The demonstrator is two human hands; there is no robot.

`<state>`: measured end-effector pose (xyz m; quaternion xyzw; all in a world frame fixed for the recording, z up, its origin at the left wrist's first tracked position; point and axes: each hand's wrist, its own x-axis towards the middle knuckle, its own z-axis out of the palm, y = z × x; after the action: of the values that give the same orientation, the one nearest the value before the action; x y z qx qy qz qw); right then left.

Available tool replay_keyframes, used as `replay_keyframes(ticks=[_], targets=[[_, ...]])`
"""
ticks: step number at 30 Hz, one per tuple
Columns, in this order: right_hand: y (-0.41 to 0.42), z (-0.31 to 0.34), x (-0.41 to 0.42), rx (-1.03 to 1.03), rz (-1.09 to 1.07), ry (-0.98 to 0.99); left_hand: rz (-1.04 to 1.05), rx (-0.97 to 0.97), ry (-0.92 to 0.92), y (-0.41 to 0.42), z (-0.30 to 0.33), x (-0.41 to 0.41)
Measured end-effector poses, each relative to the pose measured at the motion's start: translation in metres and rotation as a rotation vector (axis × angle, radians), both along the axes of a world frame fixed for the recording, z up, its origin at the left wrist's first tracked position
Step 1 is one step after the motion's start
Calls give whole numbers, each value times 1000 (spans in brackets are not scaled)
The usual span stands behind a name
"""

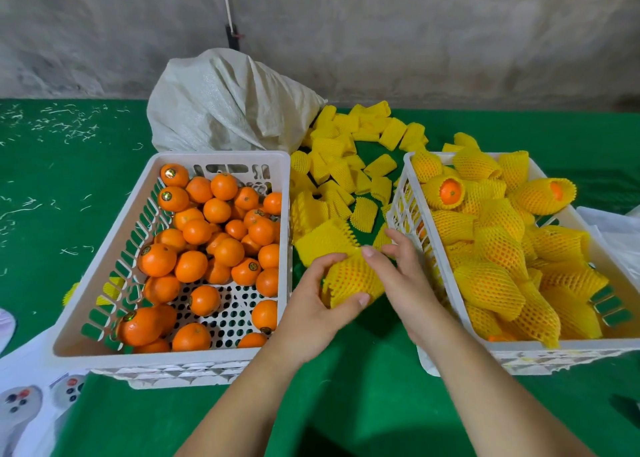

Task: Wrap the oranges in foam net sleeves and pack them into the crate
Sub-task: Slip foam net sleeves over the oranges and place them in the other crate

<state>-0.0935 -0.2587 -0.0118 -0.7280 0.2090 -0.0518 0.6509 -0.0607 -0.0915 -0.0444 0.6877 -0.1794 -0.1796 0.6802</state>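
Between the two crates my left hand grips an orange in a yellow foam net sleeve, fingers over its top and thumb under it. My right hand holds the sleeve's right side, fingertips at its upper edge. The white crate on the left holds several bare oranges. The white crate on the right is packed with several sleeved oranges. Empty yellow sleeves lie scattered on the green cloth between and behind the crates.
A grey woven sack stands behind the left crate against the wall. White printed paper lies at the front left, white plastic at the right edge. The green tablecloth covers the table.
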Motion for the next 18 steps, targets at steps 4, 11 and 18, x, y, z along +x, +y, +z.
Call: replay_keyframes(ticks=[4,11,18], targets=[[-11,6,26,158,157,230,-178,305,-447,9,11,6],[-21,-18,57,530,-193,110,-62,460,-503,33,12,25],[9,-21,50,326,-38,227,136,250,-213,25,3,32]])
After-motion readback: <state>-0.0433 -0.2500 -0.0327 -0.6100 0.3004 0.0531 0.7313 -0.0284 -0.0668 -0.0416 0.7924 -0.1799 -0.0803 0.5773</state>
